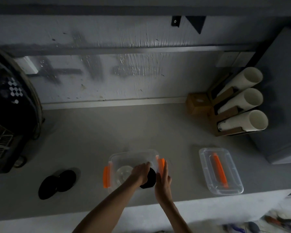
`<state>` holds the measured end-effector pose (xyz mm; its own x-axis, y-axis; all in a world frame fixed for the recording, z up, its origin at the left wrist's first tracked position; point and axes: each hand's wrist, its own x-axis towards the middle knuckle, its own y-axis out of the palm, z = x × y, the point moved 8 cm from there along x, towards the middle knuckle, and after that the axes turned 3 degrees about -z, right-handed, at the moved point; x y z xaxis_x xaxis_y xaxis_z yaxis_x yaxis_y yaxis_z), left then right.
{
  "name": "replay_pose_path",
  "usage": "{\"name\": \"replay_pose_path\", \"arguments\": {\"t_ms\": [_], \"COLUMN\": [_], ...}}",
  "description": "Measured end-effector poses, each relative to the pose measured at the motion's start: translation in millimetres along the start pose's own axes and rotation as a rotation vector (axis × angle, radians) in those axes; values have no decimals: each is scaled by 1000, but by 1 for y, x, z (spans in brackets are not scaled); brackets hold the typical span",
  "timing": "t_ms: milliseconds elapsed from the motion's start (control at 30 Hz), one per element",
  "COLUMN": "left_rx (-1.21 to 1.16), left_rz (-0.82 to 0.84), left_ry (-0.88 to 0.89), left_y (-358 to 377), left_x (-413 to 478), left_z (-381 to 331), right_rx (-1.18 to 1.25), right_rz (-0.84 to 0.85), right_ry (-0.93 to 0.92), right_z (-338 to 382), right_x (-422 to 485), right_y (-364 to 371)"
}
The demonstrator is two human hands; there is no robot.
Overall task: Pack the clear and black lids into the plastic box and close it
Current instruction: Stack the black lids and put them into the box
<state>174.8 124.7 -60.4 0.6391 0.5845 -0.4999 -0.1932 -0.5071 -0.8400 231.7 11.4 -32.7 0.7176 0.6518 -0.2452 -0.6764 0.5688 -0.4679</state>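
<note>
A clear plastic box [124, 156] with orange side latches stands open on the grey counter. A clear lid [123, 172] lies inside it at the left. My left hand [140, 172] reaches into the box and grips a black lid [150, 179] at the box's right side. My right hand [164, 180] is flat, fingers straight, against the outside of the box's right wall by the orange latch. Two more black lids [57, 183] lie overlapping on the counter to the left. The box's cover [220, 170], clear with an orange handle, lies flat to the right.
A dark machine [10, 115] fills the left edge. A cardboard holder with three stacks of white cups [242, 101] sits at the back right beside a grey block [286, 98]. The counter's front edge runs just below the box.
</note>
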Motion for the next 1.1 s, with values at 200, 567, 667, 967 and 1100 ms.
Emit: {"name": "replay_pose_path", "arguments": {"t_ms": [200,567,667,967,1100], "left_rx": [91,18,-20,-68,20], "left_rz": [-71,-158,-199,-295,-315], "left_ry": [-2,-77,-120,-222,-185], "left_y": [-2,-8,-12,-20,-24], "left_x": [-2,-4,-3,-14,-17], "left_z": [3,25,26,34,25], "right_rx": [-35,-15,-8,15,17], "right_rz": [21,28,26,54,62], "right_ry": [0,21,37,34,28], "right_z": [-1,-2,1,1,0], "right_x": [0,-1,-1,-2,-2], "right_y": [-1,0,-3,-3,-3]}}
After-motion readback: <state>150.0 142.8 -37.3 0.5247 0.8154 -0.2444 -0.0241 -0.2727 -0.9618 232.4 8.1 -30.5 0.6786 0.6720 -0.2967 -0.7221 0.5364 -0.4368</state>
